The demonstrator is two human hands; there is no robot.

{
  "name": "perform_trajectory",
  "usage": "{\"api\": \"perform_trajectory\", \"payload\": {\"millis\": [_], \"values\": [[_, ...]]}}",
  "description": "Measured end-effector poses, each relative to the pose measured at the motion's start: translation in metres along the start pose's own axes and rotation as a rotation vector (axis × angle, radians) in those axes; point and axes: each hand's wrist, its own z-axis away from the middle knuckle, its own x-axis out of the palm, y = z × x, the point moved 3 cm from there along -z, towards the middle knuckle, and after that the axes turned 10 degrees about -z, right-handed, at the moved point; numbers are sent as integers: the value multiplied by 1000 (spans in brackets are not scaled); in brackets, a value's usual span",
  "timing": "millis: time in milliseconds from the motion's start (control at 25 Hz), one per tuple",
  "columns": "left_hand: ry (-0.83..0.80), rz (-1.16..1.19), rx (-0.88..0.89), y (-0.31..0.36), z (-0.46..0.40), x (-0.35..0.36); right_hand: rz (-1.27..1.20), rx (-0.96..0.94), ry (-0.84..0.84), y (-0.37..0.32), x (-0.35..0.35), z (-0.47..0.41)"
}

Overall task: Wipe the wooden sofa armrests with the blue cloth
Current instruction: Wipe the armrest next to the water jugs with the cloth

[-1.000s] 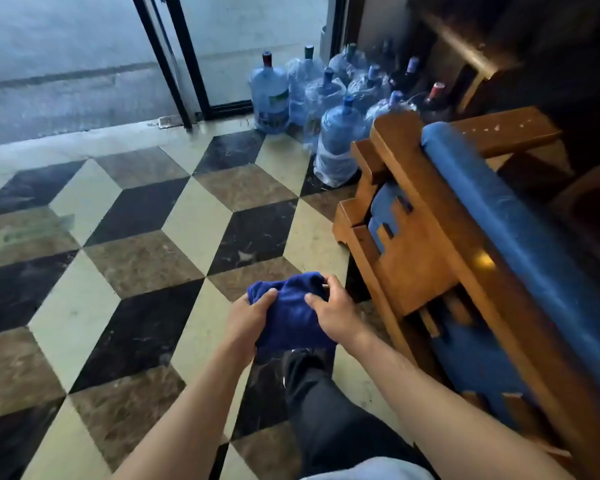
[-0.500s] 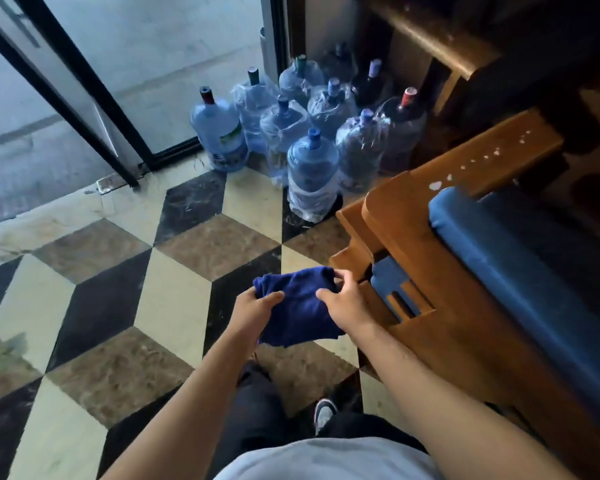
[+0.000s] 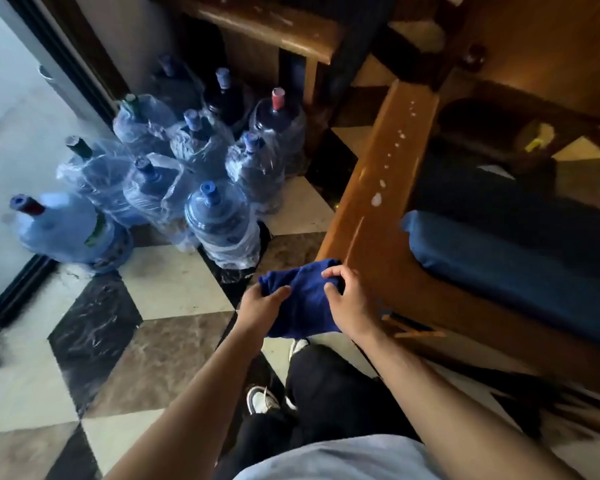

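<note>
The blue cloth is bunched between both hands just below the middle of the view, held in front of the person's body. The left hand grips its edge from about 9 o'clock of the cloth, thumb on top and fingers curled under the fabric. The right hand grips it from about 3 o'clock, fingers bent over the top fold and closed on it. The cloth is soft and thick, like towelling, deep blue, crumpled into a loose wad with a flap hanging down toward 6 o'clock.

The upper corner of the cloth sits right at the near end of the wooden armrest, which runs away from the hands toward 1 o'clock; whether the cloth touches it I cannot tell. The armrest is a broad flat plank of glossy orange-brown wood, with a line of small white spots along its top. At 3 o'clock of the hands lies a blue cushion, padded, with a rounded end.

At 11 o'clock stands a cluster of big water bottles, translucent blue plastic, round-shouldered, most wrapped in crinkled clear film. The floor is polished stone tile in cream, brown and black diamonds.
</note>
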Motion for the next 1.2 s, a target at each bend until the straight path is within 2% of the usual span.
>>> {"api": "perform_trajectory", "payload": {"millis": [160,280,400,640,720,840,1040,1200], "values": [[-96,-157,66,60,-77,11,74,124,131,-12,20,-71],[-141,-348,13,82,-138,27,212,269,127,2,42,-120],[-239,-481,34,95,-182,60,302,374,248,20,50,-144],[-429,-313,-97,88,-260,136,457,338,564,57,68,-200],[-498,-265,-134,85,-276,147,453,348,599,73,75,-216],[-552,-200,-267,81,-288,150,505,502,572,91,87,-229],[-597,-379,-106,118,-329,181,531,641,766,106,59,-272],[-565,-487,-119,164,-375,222,567,665,778,106,31,-303]]}}
